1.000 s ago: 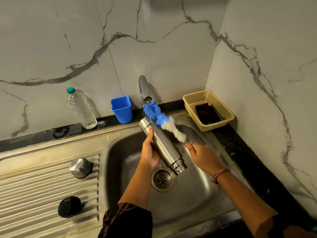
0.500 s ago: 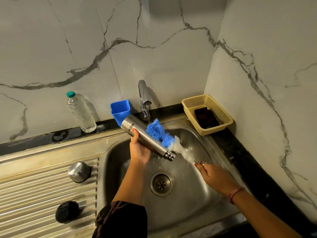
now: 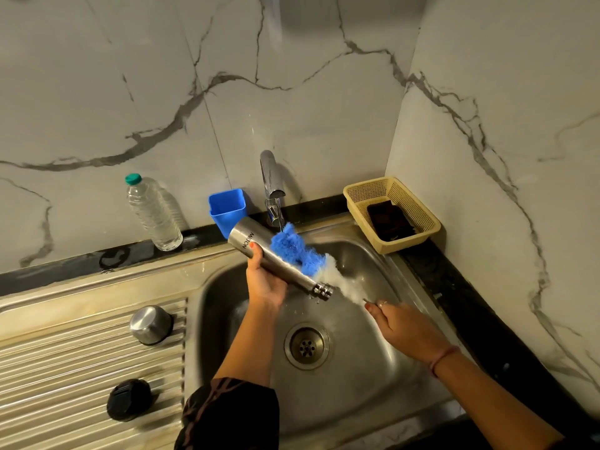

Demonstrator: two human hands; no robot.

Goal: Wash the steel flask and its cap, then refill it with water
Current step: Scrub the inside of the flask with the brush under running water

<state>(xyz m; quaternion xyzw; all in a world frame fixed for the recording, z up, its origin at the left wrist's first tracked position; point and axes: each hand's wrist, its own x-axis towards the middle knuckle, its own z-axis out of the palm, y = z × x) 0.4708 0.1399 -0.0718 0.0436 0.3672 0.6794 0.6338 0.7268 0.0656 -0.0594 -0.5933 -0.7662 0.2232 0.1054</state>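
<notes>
My left hand (image 3: 264,280) grips the steel flask (image 3: 256,251) around its middle, holding it tilted over the sink basin (image 3: 367,378) with its open threaded mouth pointing down to the right. My right hand (image 3: 401,328) holds the handle of a blue and white bottle brush (image 3: 300,253), whose bristles lie against the flask's side under the tap (image 3: 271,180). A thin stream of water falls onto the brush. A steel cap (image 3: 150,323) and a black inner lid (image 3: 129,398) sit on the ribbed drainboard (image 3: 74,368) to the left.
A clear plastic bottle (image 3: 152,214) with a green top and a blue cup (image 3: 226,207) stand on the dark ledge behind the sink. A beige basket (image 3: 393,190) holding a dark scrubber sits in the right corner. Marble walls close the back and right.
The flask swung from near upright to lying slanted, its base now up left by the blue cup. The brush came down along its side, and my right hand moved lower and right.
</notes>
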